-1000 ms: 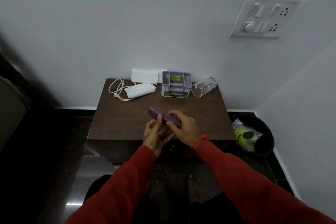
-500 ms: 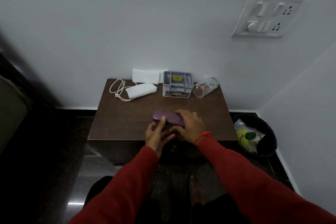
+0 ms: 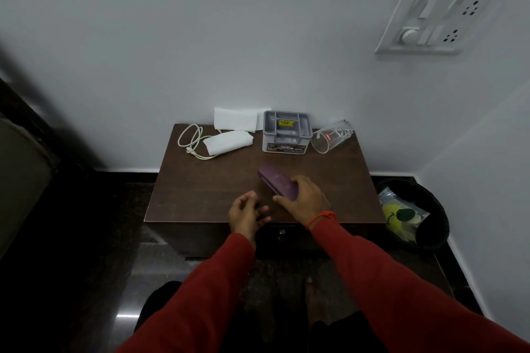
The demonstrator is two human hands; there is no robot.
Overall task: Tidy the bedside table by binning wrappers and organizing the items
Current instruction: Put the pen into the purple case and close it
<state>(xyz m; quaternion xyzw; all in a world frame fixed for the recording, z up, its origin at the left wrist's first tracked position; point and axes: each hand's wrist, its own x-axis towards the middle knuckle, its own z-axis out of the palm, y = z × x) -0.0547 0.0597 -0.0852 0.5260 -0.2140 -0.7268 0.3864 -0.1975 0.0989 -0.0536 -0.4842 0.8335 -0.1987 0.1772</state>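
Note:
A purple case [image 3: 275, 182] lies on the brown bedside table [image 3: 206, 192], angled toward the back left. My right hand [image 3: 304, 199] grips its near end. My left hand [image 3: 246, 213] hovers just left of it with fingers loosely apart, holding nothing. At the back of the table stand a grey organizer box [image 3: 286, 132], a clear glass [image 3: 332, 136] lying on its side, a folded white cloth [image 3: 228, 142], a coiled white cable [image 3: 190, 139] and white paper [image 3: 236, 119] against the wall.
A black bin [image 3: 430, 209] on the floor to the table's right holds a clear wrapper with yellow and green print [image 3: 401, 215]. A switch panel [image 3: 438, 16] is on the wall. My bare foot [image 3: 315, 295] shows below on the dark floor.
My left hand has let go of the purple case and drawn back left. My right hand has turned the case and slid it a little further onto the table.

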